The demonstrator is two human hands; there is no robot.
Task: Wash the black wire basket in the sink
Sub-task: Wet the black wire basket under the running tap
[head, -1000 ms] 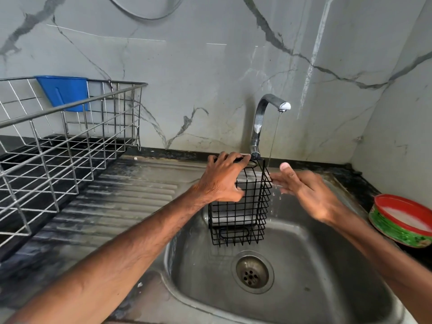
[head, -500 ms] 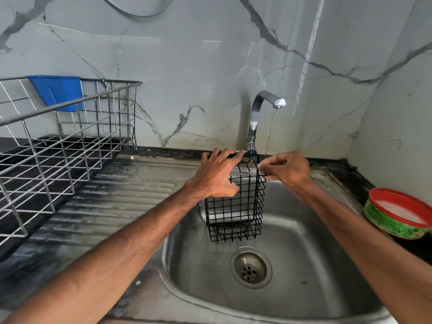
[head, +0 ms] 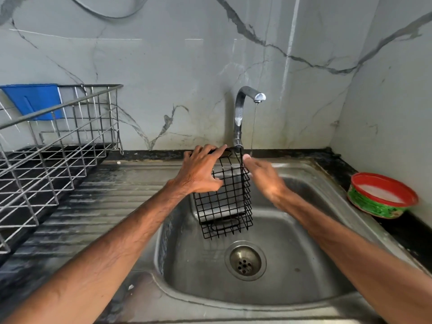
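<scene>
Black wire basket (head: 225,202), tall rectangular mesh, is held upright with a slight tilt over the back half of the stainless steel sink (head: 304,265), close to the bench's back edge and just in front of the tap base. Its lower end hangs above the basin, behind the round metal drain (head: 245,260); looks clear of the basin floor, can't confirm. Left hand (head: 198,174) has it: fingers curled over the top rim, thumb pressed on the near mesh face, firm grip. Right hand (head: 264,178) is flat, fingers straight and together, holding nothing, lying along the basket's right side with the fingertips up at the top right corner. That hand is blurred, so can't tell whether it is actually touching the wire. Curved chrome tap (head: 239,113) is running, with a thin stream of water (head: 253,127) dropping right at those fingertips and the basket's right edge. Ribbed steel drainboard (head: 105,195) left of the basin is wet and streaked. Steel wire dish rack (head: 58,141) sits at the bench's left edge, with a blue plastic holder (head: 32,99) hooked on its back rail. Round green tub with a red rim (head: 381,197) and white contents stands near the back right corner, well apart from the basket.
</scene>
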